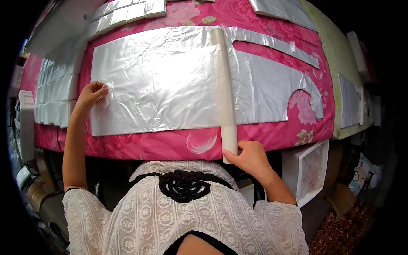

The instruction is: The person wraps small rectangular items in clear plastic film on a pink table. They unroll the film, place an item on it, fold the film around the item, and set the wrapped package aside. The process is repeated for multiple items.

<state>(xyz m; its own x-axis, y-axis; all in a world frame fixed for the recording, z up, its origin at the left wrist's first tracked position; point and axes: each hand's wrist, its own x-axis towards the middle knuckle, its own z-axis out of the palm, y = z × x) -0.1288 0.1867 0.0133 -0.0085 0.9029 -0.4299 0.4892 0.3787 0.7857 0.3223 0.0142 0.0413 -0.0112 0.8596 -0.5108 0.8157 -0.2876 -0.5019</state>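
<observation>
- Pink floral cloth [161, 144] is spreading under everything; could be rucking up if film gets dragged hard, esp. nr the front edge.
- Silvery film [165, 89] is lying mid-table on the cloth, btwn both hands, wrinkling all over; creases could be setting in b/c of slack left under pressure.
- Folded packs [55, 93] at far L are sitting nr the L hand [94, 93]; a wide elbow swing might be knocking the rows askew.
- Tube [225, 93] is lying crosswise over the film, near end poking past the table's front edge; prob. skewing if pushed, b/c only that end is being held.
- Upper strip [280, 49] of film, at R, is running narrow beside a slot; could be folding under or snagging if tube goes over at an angle.
- R hand [251, 158] is wrapping tube's near end, thumb on top; too tight or lopsided = prob. dragging film along.
- L hand is pinching film nr its L edge, thumb to finger. Small bite: could be slipping or tearing w/ a sharp pull. Can't tell if it's catching 1 layer or 2.
</observation>
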